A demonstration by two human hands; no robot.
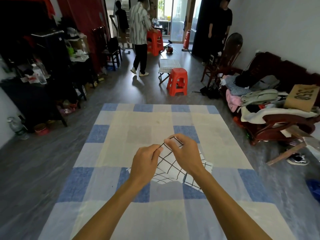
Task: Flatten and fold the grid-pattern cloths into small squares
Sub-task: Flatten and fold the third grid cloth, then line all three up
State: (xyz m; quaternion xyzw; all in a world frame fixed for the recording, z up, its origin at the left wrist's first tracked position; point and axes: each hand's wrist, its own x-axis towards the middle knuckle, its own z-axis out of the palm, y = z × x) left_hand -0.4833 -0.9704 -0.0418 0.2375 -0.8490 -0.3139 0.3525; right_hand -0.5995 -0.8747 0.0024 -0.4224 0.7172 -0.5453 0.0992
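A white cloth with a black grid pattern (170,168) hangs crumpled between my hands, lifted above the blue and cream checked sheet (149,122) spread on the floor. My left hand (146,161) pinches the cloth's top edge between thumb and fingers. My right hand (184,153) pinches the same edge just to the right, close to the left hand. A lower part of the cloth trails onto the sheet under my right wrist.
A red plastic stool (177,81) stands beyond the sheet, with a small table (168,65) draped in another grid cloth behind it. A wooden sofa heaped with clothes (270,103) is on the right. Dark shelves (39,80) line the left. Several people stand at the back.
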